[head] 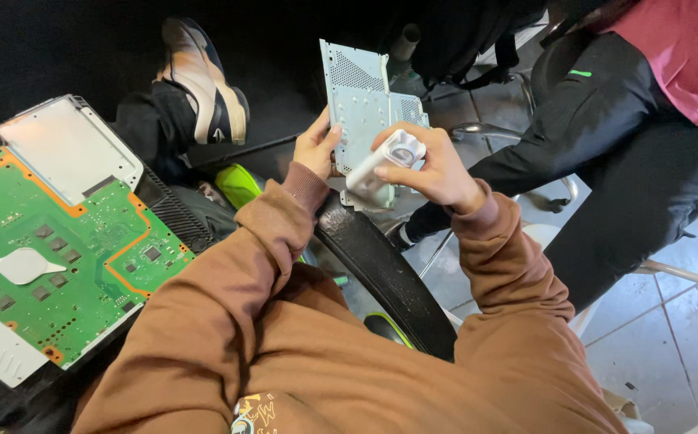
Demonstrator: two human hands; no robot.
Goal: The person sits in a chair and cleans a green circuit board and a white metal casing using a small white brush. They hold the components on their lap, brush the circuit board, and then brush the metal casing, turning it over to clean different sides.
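Observation:
My left hand (317,147) grips the lower left edge of a pale perforated metal shield plate (362,100), held upright in front of me. My right hand (437,167) is wrapped around a white cylindrical tool (382,163) whose round end points toward me and whose body lies against the plate's lower part. Both arms wear brown sleeves. The plate's bottom edge is partly hidden behind the tool and my fingers.
A large green circuit board (59,257) with orange borders and a silver cover (67,145) lies at the left. A black curved chair arm (381,273) runs below my hands. Another person in black trousers and a pink top (646,137) sits at the right; a shoe (204,80) rests above.

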